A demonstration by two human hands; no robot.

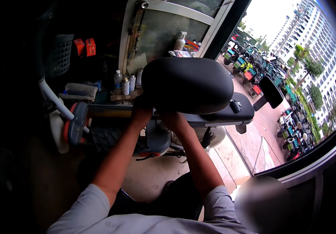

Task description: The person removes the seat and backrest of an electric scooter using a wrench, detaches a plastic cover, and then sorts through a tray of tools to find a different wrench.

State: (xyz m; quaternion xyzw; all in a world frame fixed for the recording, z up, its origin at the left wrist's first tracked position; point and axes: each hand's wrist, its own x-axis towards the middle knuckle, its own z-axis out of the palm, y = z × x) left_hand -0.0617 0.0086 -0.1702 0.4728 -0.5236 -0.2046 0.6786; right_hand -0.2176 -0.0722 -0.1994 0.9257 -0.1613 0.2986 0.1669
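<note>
A black padded scooter seat (189,84) stands raised above the body of an electric scooter, nearest to me. Both my arms reach forward to its near underside. My left hand (141,112) is in shadow at the seat's lower left edge, its fingers hidden. My right hand (173,120) is just beside it under the seat, and its fingers are also out of sight. Behind the raised seat, a second black seat pad (238,107) lies on the scooter's rear. The grey front panel (76,124) with orange trim and the handlebar tube (56,99) are to the left.
Spray cans (125,85) and a clear bottle (118,80) stand behind the scooter, by a glass door (160,43). Orange boxes (91,46) sit at the back left, near a basket (60,56). Outside the doorway are rows of parked scooters (293,134). A blurred round shape (262,202) is at lower right.
</note>
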